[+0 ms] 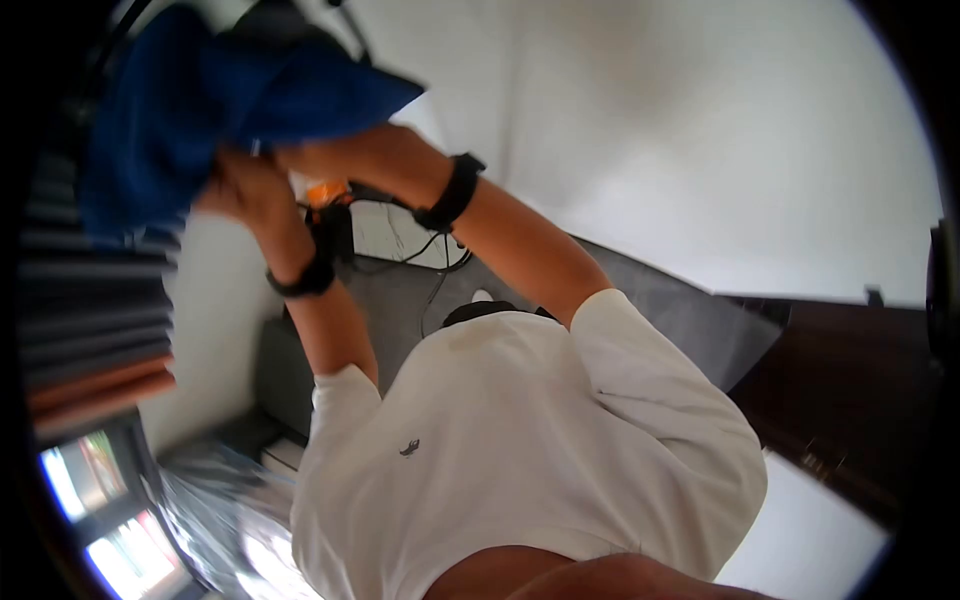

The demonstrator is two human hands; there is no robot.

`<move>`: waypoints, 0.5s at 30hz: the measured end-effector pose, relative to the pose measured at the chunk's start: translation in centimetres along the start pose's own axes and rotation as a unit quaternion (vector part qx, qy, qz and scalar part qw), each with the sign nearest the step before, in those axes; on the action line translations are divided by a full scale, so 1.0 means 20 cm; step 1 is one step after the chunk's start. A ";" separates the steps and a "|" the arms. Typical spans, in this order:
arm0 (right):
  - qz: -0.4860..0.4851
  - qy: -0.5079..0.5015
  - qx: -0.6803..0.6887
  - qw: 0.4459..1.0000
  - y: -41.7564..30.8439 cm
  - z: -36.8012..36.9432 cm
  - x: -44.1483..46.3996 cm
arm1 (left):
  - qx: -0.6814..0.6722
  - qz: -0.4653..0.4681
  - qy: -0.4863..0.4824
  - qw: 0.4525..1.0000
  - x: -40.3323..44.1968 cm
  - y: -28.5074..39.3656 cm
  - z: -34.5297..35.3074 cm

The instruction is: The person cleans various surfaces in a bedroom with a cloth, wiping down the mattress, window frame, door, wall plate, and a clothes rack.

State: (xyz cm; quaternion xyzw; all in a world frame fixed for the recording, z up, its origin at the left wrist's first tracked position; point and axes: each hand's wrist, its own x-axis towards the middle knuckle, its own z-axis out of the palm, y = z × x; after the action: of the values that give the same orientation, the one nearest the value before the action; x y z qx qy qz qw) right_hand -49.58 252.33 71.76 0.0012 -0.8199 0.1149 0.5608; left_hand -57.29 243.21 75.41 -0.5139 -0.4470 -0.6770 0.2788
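Note:
A blue cloth [240, 95], possibly a garment, is bunched up high at the upper left and blurred by motion. My left hand [243, 188] grips its lower edge, the fingers bent and partly smeared. Right beside it, my right hand [335, 157] is closed on the same cloth, with its fingertips hidden under the fabric. A small pale spot shows between the hands. Behind the cloth, a dark object [275, 20] and thin black curved pieces are partly hidden. Each wrist has a black band.
Dark stacked or hanging fabrics [95, 300] line the left side, with a window [130, 555] below. A white wall or panel [760, 150] fills the upper right. Black cables [432, 290] and an orange item [327, 192] lie beyond my arms. Dark brown furniture [830, 390] stands at right.

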 end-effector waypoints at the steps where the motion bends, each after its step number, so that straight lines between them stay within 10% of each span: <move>1: 0.082 -0.033 0.128 0.988 -0.08 -0.14 -0.03 | 0.004 -0.023 0.010 1.000 -0.11 0.04 -0.01; 9: 0.214 0.020 0.159 0.964 -0.50 -0.82 -0.49 | -0.072 -0.318 -0.057 0.944 -0.81 0.33 -0.04; 15: 0.249 0.122 0.035 0.960 -0.66 -1.64 -0.86 | -0.206 -0.523 -0.247 0.789 -1.34 0.72 0.42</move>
State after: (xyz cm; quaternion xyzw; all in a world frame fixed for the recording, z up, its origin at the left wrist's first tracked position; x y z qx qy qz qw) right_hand -11.27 243.43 69.67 -0.1974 -0.7149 0.2794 0.6099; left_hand -32.97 242.04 55.28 -0.3969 -0.5506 -0.6454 -0.3505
